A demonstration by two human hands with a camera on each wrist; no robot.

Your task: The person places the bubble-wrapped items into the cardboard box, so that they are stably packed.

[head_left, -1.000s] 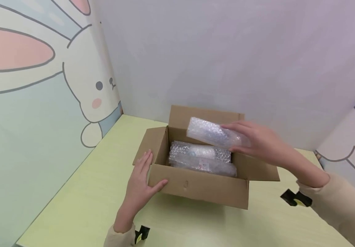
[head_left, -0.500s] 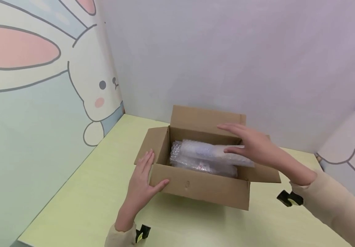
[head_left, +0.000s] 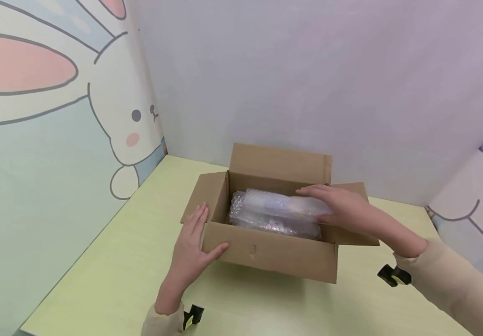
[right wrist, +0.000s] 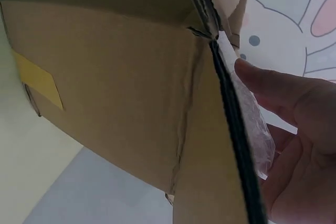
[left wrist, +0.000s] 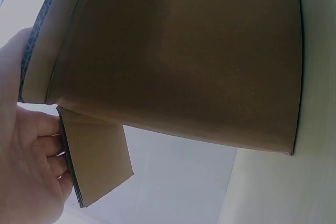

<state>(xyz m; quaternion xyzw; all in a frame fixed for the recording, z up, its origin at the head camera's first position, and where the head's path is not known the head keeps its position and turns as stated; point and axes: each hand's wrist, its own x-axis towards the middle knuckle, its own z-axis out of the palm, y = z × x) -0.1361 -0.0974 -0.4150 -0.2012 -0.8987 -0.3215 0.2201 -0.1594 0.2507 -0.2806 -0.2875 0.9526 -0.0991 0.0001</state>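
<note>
An open brown cardboard box (head_left: 272,252) stands on the table with several bubble-wrapped packages inside. The topmost one, a long bubble-wrapped package (head_left: 272,203), lies over other wrapped packages (head_left: 262,223). My right hand (head_left: 348,209) holds its right end, fingers on the far side and thumb on the near side. In the right wrist view, bubble wrap (right wrist: 254,124) shows between thumb and fingers, partly hidden by a box flap. My left hand (head_left: 188,252) rests at the box's near left corner, straight fingers on the left flap (left wrist: 97,153) and thumb on the front flap.
The pale yellow-green table (head_left: 136,252) extends around the box. A plain wall (head_left: 308,84) rises behind it, and a wall with a rabbit picture (head_left: 111,112) stands on the left. The right flap (head_left: 356,235) spreads outward below the right forearm.
The top package has come down from above the box onto the others. My right hand loosened around it half a second ago and now closes on its right end. My left hand stays put.
</note>
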